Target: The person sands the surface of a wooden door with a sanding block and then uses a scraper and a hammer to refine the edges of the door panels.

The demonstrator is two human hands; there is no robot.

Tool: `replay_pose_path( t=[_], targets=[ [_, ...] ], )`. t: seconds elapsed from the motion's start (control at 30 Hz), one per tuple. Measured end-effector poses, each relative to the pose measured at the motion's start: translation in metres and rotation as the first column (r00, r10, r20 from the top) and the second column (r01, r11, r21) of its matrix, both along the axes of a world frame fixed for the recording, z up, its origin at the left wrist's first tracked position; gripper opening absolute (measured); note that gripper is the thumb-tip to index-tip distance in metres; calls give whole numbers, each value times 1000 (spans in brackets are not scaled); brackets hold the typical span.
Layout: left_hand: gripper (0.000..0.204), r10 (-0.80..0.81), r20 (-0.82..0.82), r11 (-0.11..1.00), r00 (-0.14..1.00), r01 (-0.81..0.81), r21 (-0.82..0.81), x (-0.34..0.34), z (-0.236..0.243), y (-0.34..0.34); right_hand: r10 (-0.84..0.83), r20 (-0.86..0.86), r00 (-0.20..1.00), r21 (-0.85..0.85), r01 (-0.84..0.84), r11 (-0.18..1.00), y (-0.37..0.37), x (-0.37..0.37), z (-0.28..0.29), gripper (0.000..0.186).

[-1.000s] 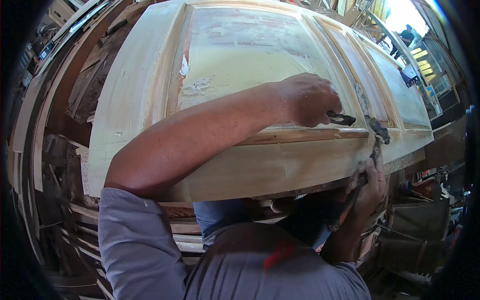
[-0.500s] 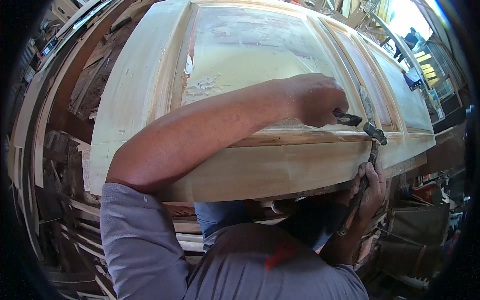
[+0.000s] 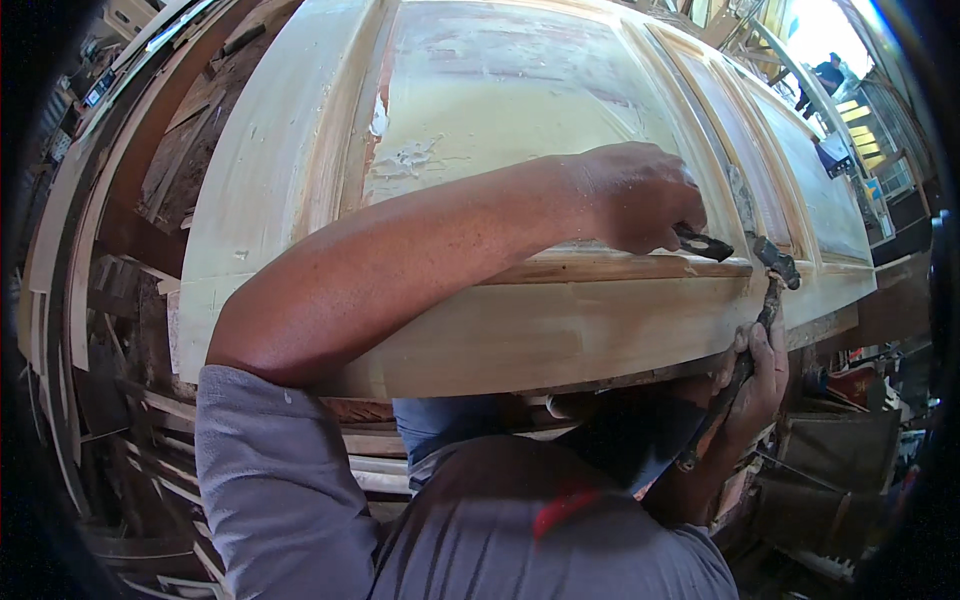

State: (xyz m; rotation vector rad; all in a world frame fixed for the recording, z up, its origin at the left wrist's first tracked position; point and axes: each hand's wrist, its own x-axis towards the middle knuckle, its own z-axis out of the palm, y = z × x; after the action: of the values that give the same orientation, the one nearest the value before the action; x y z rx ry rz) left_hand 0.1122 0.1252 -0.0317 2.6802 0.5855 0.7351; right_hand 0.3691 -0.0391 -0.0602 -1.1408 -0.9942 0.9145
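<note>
My left arm reaches across a large pale wooden panelled door (image 3: pixel 480 340) lying flat before me. My left hand (image 3: pixel 645 195) is closed around a dark tool (image 3: pixel 705 243), whose blackened end sticks out toward the right; its kind is unclear. Low at the door's near right edge, my right hand (image 3: pixel 760 375) grips a hammer (image 3: pixel 775 262) by its dark handle. The hammer's head is up over the door's moulding, just right of the left hand's tool and apart from it. A narrow greyish strip-like piece (image 3: pixel 742 200) shows on the door beyond the hammer head.
Whitish filler smears (image 3: pixel 408 160) mark the door's middle panel. Long timber boards (image 3: pixel 90 250) stand along the left. Dark clutter and a metal box-like piece (image 3: pixel 835 450) lie at the right. Another person (image 3: pixel 828 78) is far off at the upper right.
The hammer and my right hand have shifted slightly right, widening the gap to the dark tool. My left hand has moved a little right, still gripping it.
</note>
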Motion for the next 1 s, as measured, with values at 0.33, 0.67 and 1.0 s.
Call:
replay_pose_path(
  t=[0.33,0.67,1.0],
  targets=[
    [29,63,-25,997,998,-62,43,-6,-6,1,-40,52,998,58,37,998,1,-13,3,51],
    [22,103,-5,994,995,-103,-47,-10,-12,3,16,207,978,-19,-13,1000,11,-1,-3,59],
    [25,174,474,633,863,271,-725,-8,-4,10,-9,-8,1000,51,9,999,18,17,-17,52]
  ],
)
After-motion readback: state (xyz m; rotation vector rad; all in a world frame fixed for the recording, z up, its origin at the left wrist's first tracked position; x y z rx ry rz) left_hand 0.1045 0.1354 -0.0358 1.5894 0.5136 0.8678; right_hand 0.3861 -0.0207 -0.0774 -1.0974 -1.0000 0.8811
